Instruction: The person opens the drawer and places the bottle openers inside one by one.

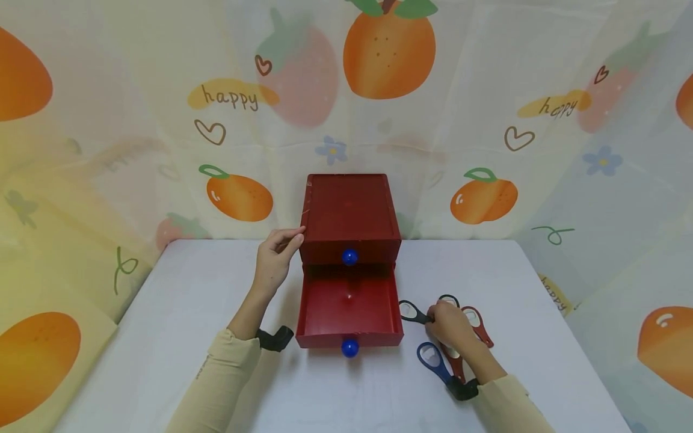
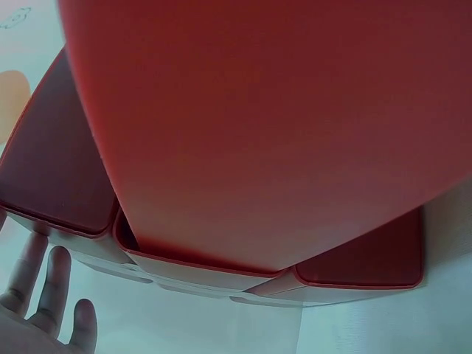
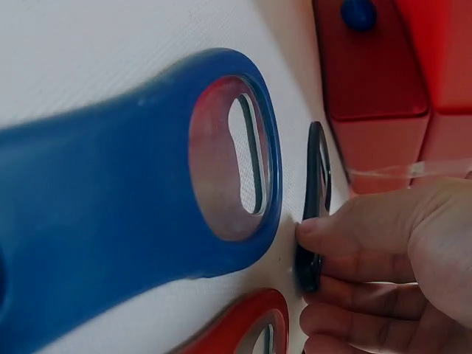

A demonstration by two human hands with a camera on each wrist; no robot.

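Dark opener (image 1: pixel 421 316) in grip of right hand (image 1: pixel 450 325), long axis crosswise, ring end leftward

Drawer unit (image 1: pixel 349 207) on table (image 1: pixel 162 300), backdrop (image 1: pixel 379 129) behind, pulled-out drawer (image 1: pixel 349 313) in front; handled tools (image 1: pixel 441 372) to right.

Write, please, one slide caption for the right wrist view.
The right hand pinches a dark tool between a blue tool and a red drawer unit.
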